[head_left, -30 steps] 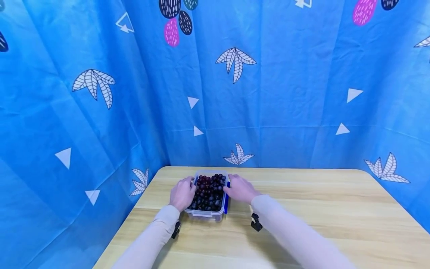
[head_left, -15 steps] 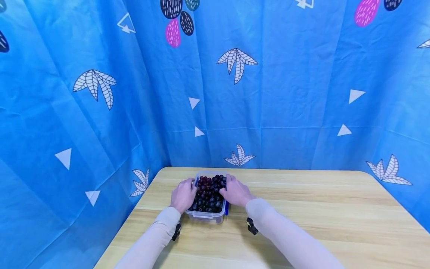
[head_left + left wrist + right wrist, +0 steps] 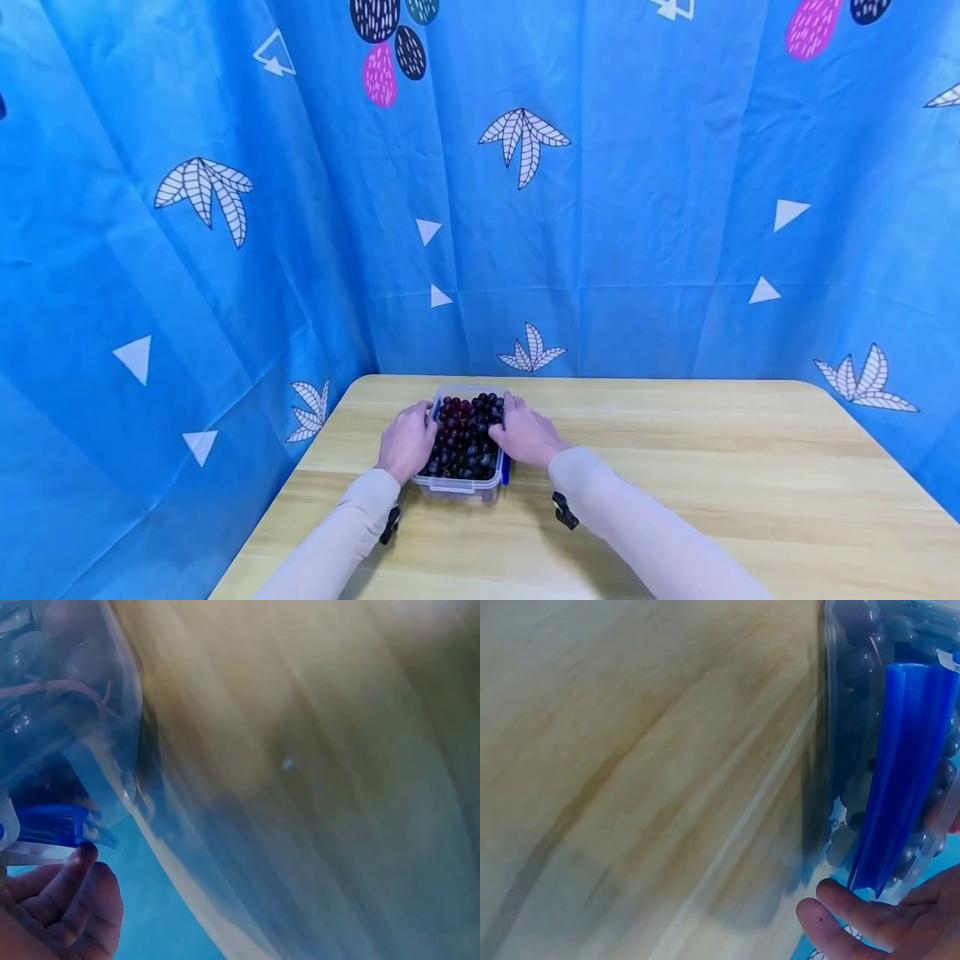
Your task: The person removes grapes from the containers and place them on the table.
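Observation:
A clear plastic container (image 3: 452, 485) full of dark grapes (image 3: 467, 437) sits on the table. On its left side my left hand (image 3: 407, 442) holds the rim; in the left wrist view its curled fingers (image 3: 94, 892) touch a blue clip (image 3: 52, 825). At the right side my right hand (image 3: 528, 432) grips the rim, thumb over the grapes' edge. The right wrist view shows a blue side clip (image 3: 904, 772) hanging down the wall, with the right hand's fingers (image 3: 855, 911) by its end.
The light wooden table (image 3: 675, 450) extends to the right of the container. A blue patterned curtain (image 3: 637, 208) stands behind the table and along its left side.
My right hand has shifted slightly left, its thumb further over the container's rim. The left hand keeps its place at the left side. The container has barely moved.

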`<state>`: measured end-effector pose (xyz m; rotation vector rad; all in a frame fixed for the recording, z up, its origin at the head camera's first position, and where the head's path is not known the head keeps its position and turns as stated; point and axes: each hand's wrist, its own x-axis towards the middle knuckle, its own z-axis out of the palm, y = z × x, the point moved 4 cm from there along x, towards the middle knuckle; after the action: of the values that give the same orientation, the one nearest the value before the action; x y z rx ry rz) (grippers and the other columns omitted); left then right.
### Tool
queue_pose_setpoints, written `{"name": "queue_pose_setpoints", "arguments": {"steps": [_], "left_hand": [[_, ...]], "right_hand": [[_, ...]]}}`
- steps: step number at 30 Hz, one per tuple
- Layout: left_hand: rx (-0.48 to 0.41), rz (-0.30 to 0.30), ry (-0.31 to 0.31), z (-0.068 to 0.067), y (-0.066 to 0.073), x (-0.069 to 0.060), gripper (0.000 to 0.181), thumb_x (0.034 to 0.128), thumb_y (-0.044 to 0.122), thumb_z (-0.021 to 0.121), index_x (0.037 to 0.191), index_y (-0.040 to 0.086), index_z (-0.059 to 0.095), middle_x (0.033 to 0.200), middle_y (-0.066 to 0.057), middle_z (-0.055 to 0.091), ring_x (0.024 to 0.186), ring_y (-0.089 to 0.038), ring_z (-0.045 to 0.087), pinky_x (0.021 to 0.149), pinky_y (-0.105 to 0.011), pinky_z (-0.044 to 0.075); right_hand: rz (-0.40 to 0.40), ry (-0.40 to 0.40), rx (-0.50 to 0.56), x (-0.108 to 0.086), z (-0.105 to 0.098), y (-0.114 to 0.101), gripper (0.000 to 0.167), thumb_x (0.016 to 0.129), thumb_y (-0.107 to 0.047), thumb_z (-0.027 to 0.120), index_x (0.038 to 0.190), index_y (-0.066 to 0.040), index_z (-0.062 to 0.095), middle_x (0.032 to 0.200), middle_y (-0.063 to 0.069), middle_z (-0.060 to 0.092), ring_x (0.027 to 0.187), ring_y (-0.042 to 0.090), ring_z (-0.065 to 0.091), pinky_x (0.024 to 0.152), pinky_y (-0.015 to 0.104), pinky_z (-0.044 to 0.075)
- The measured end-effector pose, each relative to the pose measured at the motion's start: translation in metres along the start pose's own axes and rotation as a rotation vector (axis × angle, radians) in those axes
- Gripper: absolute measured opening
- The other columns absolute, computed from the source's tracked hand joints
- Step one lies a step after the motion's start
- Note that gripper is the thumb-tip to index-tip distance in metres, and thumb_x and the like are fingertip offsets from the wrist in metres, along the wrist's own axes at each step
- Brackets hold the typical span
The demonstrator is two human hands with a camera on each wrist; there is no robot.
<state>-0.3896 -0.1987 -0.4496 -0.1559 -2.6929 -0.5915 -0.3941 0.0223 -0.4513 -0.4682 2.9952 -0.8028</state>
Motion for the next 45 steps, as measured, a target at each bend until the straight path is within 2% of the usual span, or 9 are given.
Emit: {"name": "queue_pose_setpoints", "arguments": {"steps": [4, 8, 11, 15, 18, 24, 34, 41, 45], "left_hand": [[0.007, 0.016, 0.003, -0.001, 0.004, -0.003, 0.031, 0.0984, 0.017, 0.057, 0.126, 0.005, 0.064, 0.1, -0.009, 0.071, 0.08, -0.021, 0.065, 0.069, -0.045, 0.056], [0.015, 0.013, -0.003, -0.002, 0.01, -0.009, 0.035, 0.0982, 0.016, 0.057, 0.131, 0.004, 0.061, 0.1, -0.011, 0.071, 0.083, -0.024, 0.067, 0.07, -0.046, 0.057], [0.015, 0.008, -0.007, -0.002, 0.015, -0.014, 0.038, 0.0979, 0.016, 0.057, 0.134, 0.004, 0.059, 0.104, -0.013, 0.072, 0.088, -0.027, 0.069, 0.072, -0.046, 0.058], [0.016, 0.034, -0.013, 0.0, 0.023, -0.018, 0.041, 0.0976, 0.016, 0.057, 0.137, 0.004, 0.056, 0.11, -0.016, 0.071, 0.092, -0.03, 0.069, 0.072, -0.047, 0.059], [0.019, 0.045, -0.014, 0.001, 0.029, -0.019, 0.044, 0.0972, 0.016, 0.058, 0.139, 0.004, 0.054, 0.109, -0.017, 0.071, 0.09, -0.03, 0.069, 0.07, -0.047, 0.058], [0.008, 0.023, -0.019, 0.005, 0.035, -0.025, 0.042, 0.0976, 0.017, 0.056, 0.138, 0.007, 0.057, 0.112, -0.015, 0.072, 0.094, -0.03, 0.069, 0.072, -0.048, 0.059], [-0.017, 0.024, -0.036, 0.005, 0.047, -0.04, 0.043, 0.0981, 0.016, 0.054, 0.14, 0.006, 0.057, 0.12, -0.016, 0.07, 0.104, -0.033, 0.068, 0.075, -0.052, 0.059], [-0.019, 0.027, -0.042, 0.003, 0.053, -0.048, 0.044, 0.098, 0.015, 0.053, 0.141, 0.006, 0.056, 0.125, -0.015, 0.069, 0.108, -0.034, 0.067, 0.077, -0.053, 0.059], [-0.013, 0.033, -0.054, 0.002, 0.057, -0.053, 0.044, 0.099, 0.015, 0.051, 0.142, 0.005, 0.055, 0.127, -0.016, 0.068, 0.111, -0.033, 0.066, 0.08, -0.053, 0.059]], "right_hand": [[-0.018, 0.021, 0.011, -0.004, 0.0, 0.002, 0.08, 0.097, -0.039, 0.05, 0.159, 0.001, 0.02, 0.161, 0.024, 0.031, 0.047, 0.01, 0.041, 0.046, 0.03, 0.046], [-0.033, 0.009, 0.011, -0.011, 0.0, 0.004, 0.08, 0.098, -0.04, 0.049, 0.159, 0.001, 0.019, 0.161, 0.025, 0.03, 0.044, 0.008, 0.036, 0.043, 0.03, 0.045], [-0.033, -0.001, 0.034, -0.017, -0.001, 0.007, 0.08, 0.098, -0.039, 0.05, 0.159, 0.001, 0.019, 0.161, 0.024, 0.03, 0.044, 0.009, 0.036, 0.044, 0.031, 0.045], [-0.022, 0.013, 0.029, -0.023, -0.006, 0.012, 0.079, 0.097, -0.039, 0.051, 0.16, -0.001, 0.02, 0.16, 0.023, 0.032, 0.044, 0.01, 0.035, 0.042, 0.031, 0.043], [-0.019, 0.027, 0.014, -0.027, -0.008, 0.016, 0.079, 0.097, -0.04, 0.051, 0.16, -0.003, 0.021, 0.16, 0.023, 0.033, 0.044, 0.01, 0.035, 0.042, 0.031, 0.042], [-0.02, 0.022, 0.027, -0.036, -0.011, 0.021, 0.08, 0.096, -0.04, 0.05, 0.16, -0.003, 0.019, 0.162, 0.022, 0.03, 0.042, 0.008, 0.032, 0.037, 0.028, 0.038], [-0.044, 0.022, 0.036, -0.054, -0.013, 0.026, 0.08, 0.096, -0.038, 0.052, 0.16, -0.003, 0.02, 0.162, 0.021, 0.03, 0.042, 0.007, 0.031, 0.035, 0.024, 0.033], [-0.038, 0.017, 0.069, -0.063, -0.016, 0.027, 0.08, 0.096, -0.038, 0.053, 0.161, -0.006, 0.019, 0.164, 0.017, 0.029, 0.047, 0.012, 0.039, 0.039, 0.031, 0.041], [-0.029, 0.014, 0.053, -0.067, -0.017, 0.03, 0.08, 0.096, -0.039, 0.052, 0.161, -0.007, 0.019, 0.164, 0.017, 0.027, 0.051, 0.014, 0.042, 0.04, 0.032, 0.041]]}}
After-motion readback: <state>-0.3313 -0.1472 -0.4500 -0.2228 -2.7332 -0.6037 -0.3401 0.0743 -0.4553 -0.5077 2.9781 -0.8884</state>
